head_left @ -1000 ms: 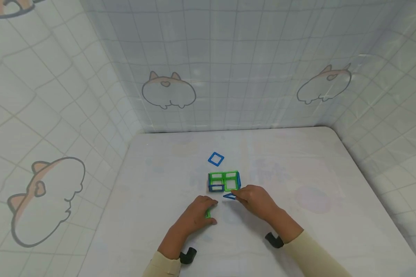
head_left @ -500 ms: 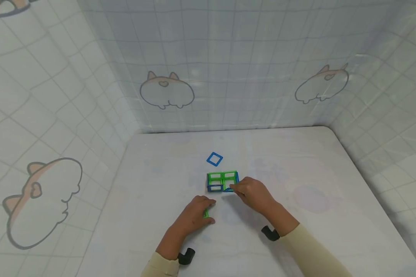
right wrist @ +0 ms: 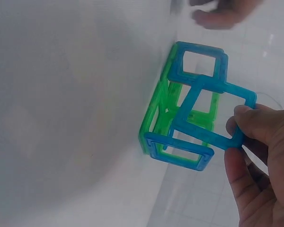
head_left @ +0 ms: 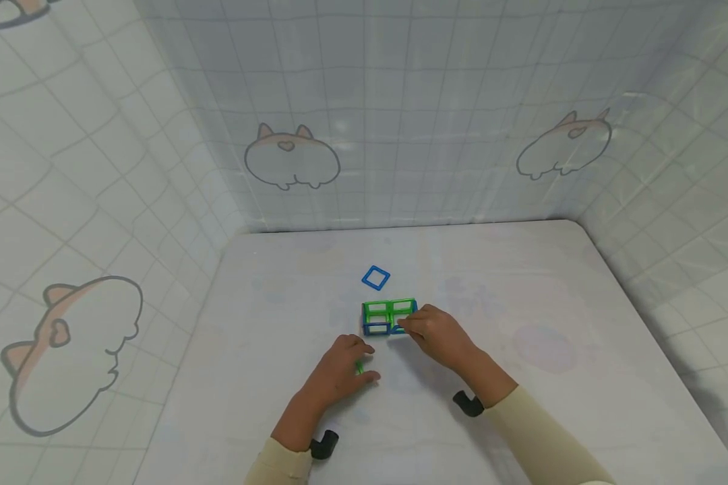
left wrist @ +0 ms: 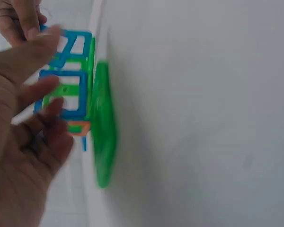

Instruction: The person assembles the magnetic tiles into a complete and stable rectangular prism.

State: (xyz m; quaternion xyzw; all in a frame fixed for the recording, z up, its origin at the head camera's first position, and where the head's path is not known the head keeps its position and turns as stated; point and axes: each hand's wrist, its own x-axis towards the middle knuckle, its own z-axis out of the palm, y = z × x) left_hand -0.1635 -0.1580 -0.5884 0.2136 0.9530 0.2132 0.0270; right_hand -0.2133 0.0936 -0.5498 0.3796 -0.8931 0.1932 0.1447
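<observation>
In the head view my right hand point(head_left: 439, 337) pinches a blue square magnetic tile by one corner. The right wrist view shows that tile point(right wrist: 206, 135) tilted across the front of a two-square frame of magnetic tiles point(right wrist: 151, 116). Green squares form the frame's base and back; blue squares stand at its ends and at the front left. My left hand point(head_left: 340, 367) hovers with loose, spread fingers over a loose green tile point(head_left: 360, 367). In the left wrist view this green tile point(left wrist: 104, 123) lies flat on the table, apart from the fingers.
Behind the frame a loose blue square tile point(head_left: 370, 285) lies flat on the white table point(head_left: 522, 283). White tiled-pattern sheets with animal drawings point(head_left: 292, 158) rise at the back and both sides. A small orange part point(left wrist: 80, 127) shows beyond the frame.
My right hand has brought the blue tile up to the frame's front right and tilted it there. My left hand has lifted slightly and its fingers have spread from the green tile.
</observation>
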